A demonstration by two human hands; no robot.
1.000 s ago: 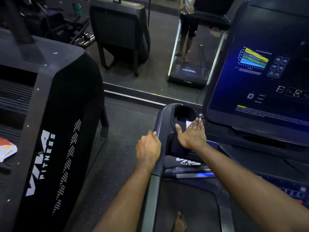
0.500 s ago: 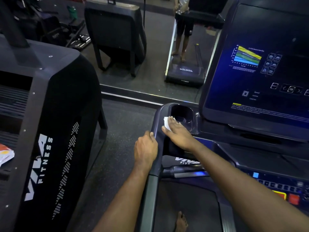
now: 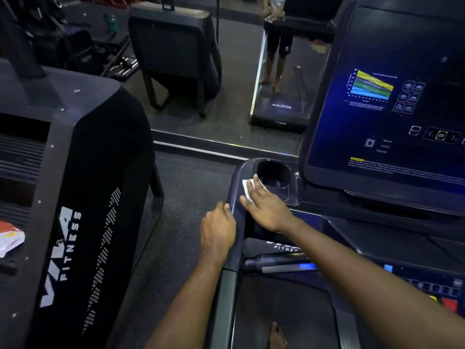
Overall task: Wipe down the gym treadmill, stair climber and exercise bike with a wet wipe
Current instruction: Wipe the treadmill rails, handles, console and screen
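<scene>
Head view: fingers (image 3: 256, 183) of right hand (image 3: 268, 211) lie straight & flat, palm down, pressing a small white wet wipe (image 3: 245, 188) onto the machine, not curled round it. Only the wipe's left part shows; rest is under the fingers. Wipe sits at the far-left corner of the dark grey treadmill (image 3: 235, 177) console tray, on the rim just left of the black recessed cup holder (image 3: 275, 172); fingertips reach that rim. Right forearm comes in from the lower-right corner, crossing over the button panel.

Left hand (image 3: 217, 230) is just beside the right, apart from it, fingers curled over the top of the grey side rail (image 3: 227, 285) w/ thumb on the inner face: a grip on the rail, nr where it bends up into the tray corner.

Below the hands: a dark crossbar w/ blue light strip (image 3: 284, 266), then the black belt (image 3: 289, 306), one bare foot (image 3: 276, 336) at its near edge. Big dark console screen (image 3: 377, 109) w/ a coloured chart rises right of the cup holder.

Left of the treadmill, across a strip of floor: black machine housing w/ white VIVA FITNESS lettering (image 3: 88, 197); an orange-&-white packet (image 3: 10, 239) lies at its left edge. Wall mirror (image 3: 226, 96) ahead shows legs on a treadmill.
</scene>
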